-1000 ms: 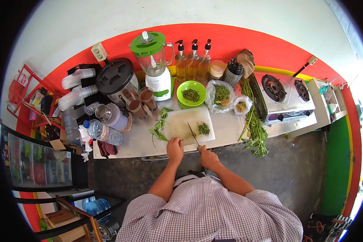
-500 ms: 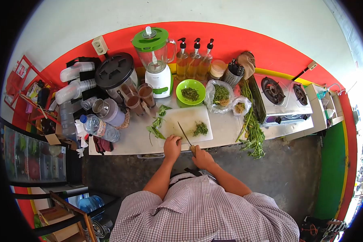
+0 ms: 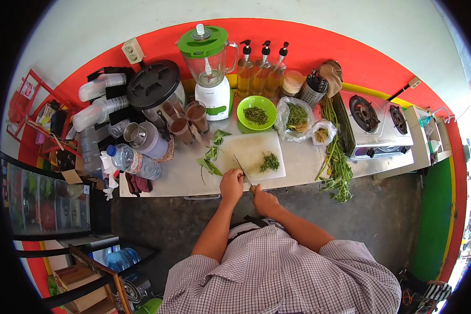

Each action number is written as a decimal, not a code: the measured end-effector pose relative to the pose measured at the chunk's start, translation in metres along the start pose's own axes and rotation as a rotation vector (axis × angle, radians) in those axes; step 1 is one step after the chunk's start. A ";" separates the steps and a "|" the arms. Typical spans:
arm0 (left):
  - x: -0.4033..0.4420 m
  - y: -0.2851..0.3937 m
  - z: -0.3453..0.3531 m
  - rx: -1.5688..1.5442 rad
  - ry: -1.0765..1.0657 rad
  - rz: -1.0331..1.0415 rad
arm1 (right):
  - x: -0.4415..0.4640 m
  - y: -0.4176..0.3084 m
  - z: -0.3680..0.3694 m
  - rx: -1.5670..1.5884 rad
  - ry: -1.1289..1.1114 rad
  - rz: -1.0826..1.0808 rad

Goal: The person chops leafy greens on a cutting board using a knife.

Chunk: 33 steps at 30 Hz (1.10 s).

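Observation:
My right hand (image 3: 266,201) is wrapped round the handle of a knife (image 3: 244,170), whose blade points away and to the left over the white cutting board (image 3: 240,144). Close against the blade's left side, my left hand (image 3: 232,184) rests at the board's front edge with its fingers curled together. What those fingers hold, if anything, is hidden. A small heap of chopped green leaves (image 3: 269,162) lies on the board to the right of the blade. Leafy green stems (image 3: 211,157) lie along the board's left edge.
Behind the board stand a green bowl (image 3: 256,102) of chopped greens, a blender (image 3: 213,99) and pump bottles (image 3: 260,76). Bags of greens (image 3: 294,120), long leafy stalks (image 3: 334,157) and a gas stove (image 3: 377,125) are to the right. Glasses (image 3: 181,129) and a water bottle (image 3: 133,163) stand left.
My left hand has come closer to the knife blade, its fingers now beside it. The knife stays in my right hand. The whole view has shifted slightly.

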<state>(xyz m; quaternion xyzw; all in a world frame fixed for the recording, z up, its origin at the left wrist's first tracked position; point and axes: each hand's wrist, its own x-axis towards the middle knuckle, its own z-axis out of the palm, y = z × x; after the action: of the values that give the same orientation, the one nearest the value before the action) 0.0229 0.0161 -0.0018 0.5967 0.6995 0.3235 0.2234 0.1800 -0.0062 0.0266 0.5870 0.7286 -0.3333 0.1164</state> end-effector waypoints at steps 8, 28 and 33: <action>-0.010 -0.006 0.006 0.078 0.117 0.094 | -0.007 -0.008 -0.007 -0.097 -0.066 0.019; -0.005 -0.022 0.007 -0.219 0.036 0.025 | 0.000 -0.011 -0.011 -0.081 -0.187 0.039; -0.010 -0.020 0.007 -0.184 0.065 0.057 | 0.006 -0.009 -0.022 -0.010 -0.180 0.037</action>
<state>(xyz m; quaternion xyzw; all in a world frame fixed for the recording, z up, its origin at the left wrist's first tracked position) 0.0154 0.0055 -0.0217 0.5824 0.6566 0.4118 0.2452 0.1752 0.0112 0.0427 0.5673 0.7059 -0.3788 0.1905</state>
